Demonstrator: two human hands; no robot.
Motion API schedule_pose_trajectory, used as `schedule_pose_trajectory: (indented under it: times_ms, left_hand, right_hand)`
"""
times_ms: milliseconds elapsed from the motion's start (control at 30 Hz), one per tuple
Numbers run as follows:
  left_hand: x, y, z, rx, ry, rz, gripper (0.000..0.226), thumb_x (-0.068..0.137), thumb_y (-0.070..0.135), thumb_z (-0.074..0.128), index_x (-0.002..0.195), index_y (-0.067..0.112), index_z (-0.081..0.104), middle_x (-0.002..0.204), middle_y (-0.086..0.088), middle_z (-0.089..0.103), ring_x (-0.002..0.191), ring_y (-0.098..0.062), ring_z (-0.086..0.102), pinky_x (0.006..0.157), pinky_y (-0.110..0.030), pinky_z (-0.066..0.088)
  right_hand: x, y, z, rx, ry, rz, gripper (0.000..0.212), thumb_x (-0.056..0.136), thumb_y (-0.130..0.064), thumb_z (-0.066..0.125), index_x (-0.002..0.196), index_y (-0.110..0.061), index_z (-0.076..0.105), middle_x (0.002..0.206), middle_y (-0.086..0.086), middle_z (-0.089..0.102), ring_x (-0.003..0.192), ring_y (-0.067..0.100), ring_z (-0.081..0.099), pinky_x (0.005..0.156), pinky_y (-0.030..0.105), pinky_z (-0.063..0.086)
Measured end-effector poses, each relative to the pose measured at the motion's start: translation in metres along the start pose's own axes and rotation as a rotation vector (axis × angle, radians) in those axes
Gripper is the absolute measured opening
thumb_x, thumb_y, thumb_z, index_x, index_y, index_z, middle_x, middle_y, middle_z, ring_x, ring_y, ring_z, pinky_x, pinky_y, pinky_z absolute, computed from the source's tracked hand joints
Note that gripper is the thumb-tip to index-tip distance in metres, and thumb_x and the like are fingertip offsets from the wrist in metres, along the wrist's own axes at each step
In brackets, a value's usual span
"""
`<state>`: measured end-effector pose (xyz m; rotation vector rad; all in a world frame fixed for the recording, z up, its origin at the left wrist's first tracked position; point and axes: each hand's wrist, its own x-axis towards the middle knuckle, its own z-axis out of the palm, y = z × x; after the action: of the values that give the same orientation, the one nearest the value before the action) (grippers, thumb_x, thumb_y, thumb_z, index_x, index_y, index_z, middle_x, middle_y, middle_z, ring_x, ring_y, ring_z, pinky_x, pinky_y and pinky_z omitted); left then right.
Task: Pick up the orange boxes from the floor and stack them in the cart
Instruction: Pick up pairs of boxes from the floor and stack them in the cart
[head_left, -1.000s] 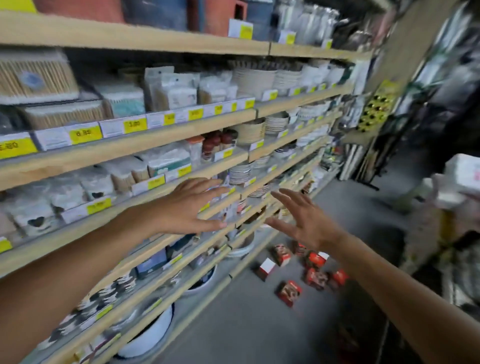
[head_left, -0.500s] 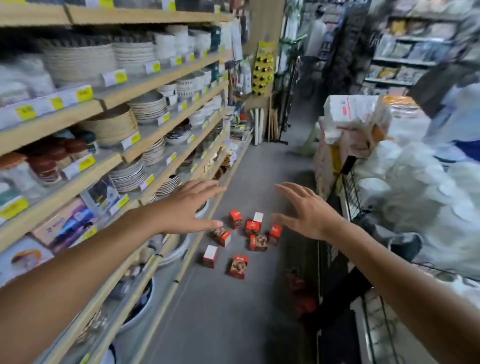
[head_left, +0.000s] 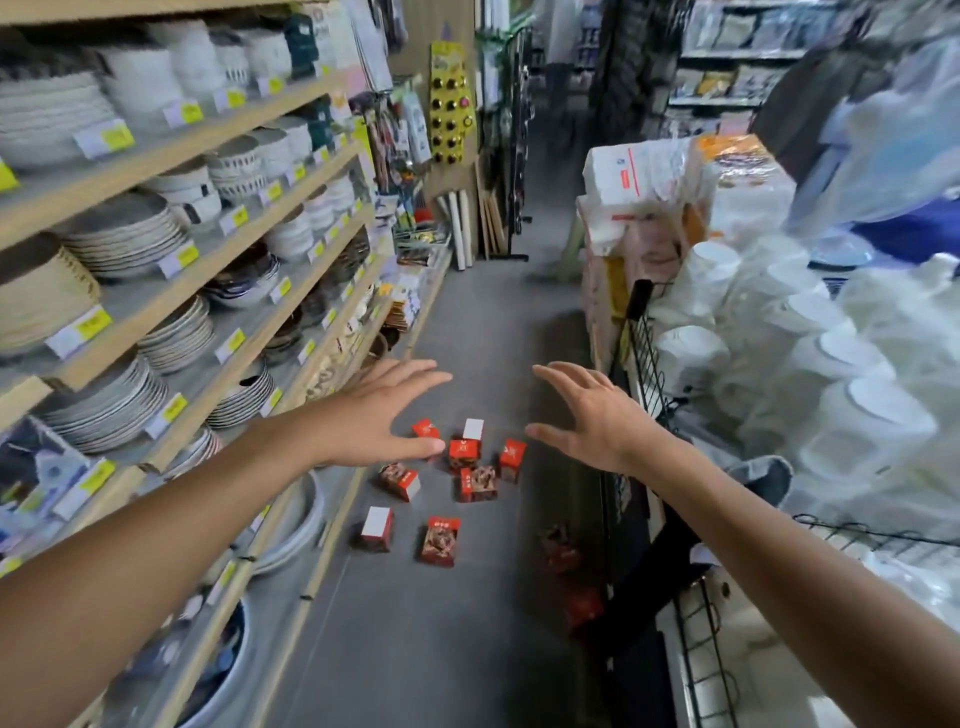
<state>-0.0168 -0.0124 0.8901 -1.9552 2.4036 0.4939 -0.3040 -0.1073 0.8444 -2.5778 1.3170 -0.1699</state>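
Left hand (head_left: 376, 415) and right hand (head_left: 597, 421) hover empty, fingers spread; the orange boxes (head_left: 470, 480) lie scattered on the floor (head_left: 415, 649) beneath the fingertips. Box lettering and yellow shelf tags (head_left: 179, 257) blur unreadably.

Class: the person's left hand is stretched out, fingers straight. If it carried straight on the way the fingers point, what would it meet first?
Probably the cluster of small orange cardboard boxes on the grey floor. The open left hand points forward over them, nothing between; depth is unclear.
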Motion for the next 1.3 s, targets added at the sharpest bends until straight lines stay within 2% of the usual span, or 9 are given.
schedule_pose_trajectory:
  times_ms: [167, 300, 533, 667, 800, 1067, 1300]
  left_hand:
    - [0.044, -0.009, 0.004, 0.015, -0.017, 0.035, 0.084, 0.089, 0.07, 0.052, 0.157, 0.043, 0.011, 0.165, 0.017, 0.003, 0.152, -0.012, 0.002, 0.124, -0.045, 0.011]
    - [0.081, -0.026, 0.005, 0.006, -0.064, 0.065, 0.083, 0.091, 0.065, 0.053, 0.158, 0.039, 0.011, 0.165, 0.015, 0.002, 0.152, -0.01, 0.001, 0.122, -0.042, 0.012]
    - [0.16, -0.088, 0.004, -0.032, -0.1, 0.141, 0.084, 0.09, 0.066, 0.054, 0.157, 0.042, 0.011, 0.165, 0.016, 0.003, 0.152, -0.011, 0.004, 0.122, -0.045, 0.017]
    - [0.205, -0.127, 0.004, -0.025, -0.135, 0.194, 0.086, 0.088, 0.068, 0.054, 0.157, 0.041, 0.011, 0.165, 0.015, 0.005, 0.152, -0.013, 0.005, 0.122, -0.052, 0.02]
    - [0.251, -0.151, 0.014, -0.06, -0.164, 0.262, 0.086, 0.088, 0.066, 0.058, 0.157, 0.039, 0.014, 0.165, 0.013, 0.008, 0.152, -0.015, 0.008, 0.122, -0.051, 0.021]
    - [0.34, -0.126, 0.074, -0.115, -0.275, 0.378, 0.083, 0.09, 0.057, 0.063, 0.157, 0.035, 0.02, 0.165, 0.008, 0.015, 0.15, -0.015, 0.015, 0.119, -0.037, 0.02]
    - [0.417, -0.097, 0.148, -0.179, -0.337, 0.38, 0.078, 0.09, 0.051, 0.065, 0.155, 0.03, 0.026, 0.161, 0.007, 0.024, 0.149, -0.016, 0.02, 0.121, -0.035, 0.02]
  right_hand:
    - [0.02, 0.027, 0.011, 0.016, -0.045, 0.043, 0.086, 0.09, -0.069, 0.053, 0.16, -0.033, 0.017, 0.165, -0.002, 0.024, 0.151, 0.027, 0.024, 0.121, 0.046, 0.029]
    - [0.044, 0.036, 0.021, 0.025, -0.066, 0.079, 0.086, 0.091, -0.068, 0.054, 0.16, -0.032, 0.018, 0.165, -0.003, 0.023, 0.151, 0.026, 0.024, 0.121, 0.045, 0.029]
    - [0.104, 0.045, 0.038, 0.025, -0.101, 0.191, 0.086, 0.091, -0.068, 0.054, 0.16, -0.033, 0.017, 0.165, -0.003, 0.023, 0.151, 0.025, 0.024, 0.121, 0.047, 0.03]
    - [0.139, 0.046, 0.047, 0.035, -0.118, 0.262, 0.085, 0.092, -0.067, 0.055, 0.16, -0.032, 0.017, 0.165, -0.003, 0.024, 0.15, 0.024, 0.026, 0.12, 0.045, 0.03]
    - [0.155, 0.055, 0.06, 0.088, -0.111, 0.37, 0.083, 0.093, -0.065, 0.054, 0.16, -0.031, 0.019, 0.164, -0.003, 0.025, 0.149, 0.025, 0.028, 0.119, 0.041, 0.029]
    - [0.145, 0.111, 0.114, 0.198, -0.152, 0.637, 0.083, 0.092, -0.063, 0.058, 0.159, -0.03, 0.021, 0.162, -0.002, 0.03, 0.146, 0.025, 0.034, 0.115, 0.041, 0.037]
    - [0.152, 0.18, 0.181, 0.318, -0.187, 0.791, 0.082, 0.093, -0.059, 0.059, 0.159, -0.028, 0.022, 0.162, -0.001, 0.031, 0.145, 0.026, 0.035, 0.112, 0.038, 0.037]
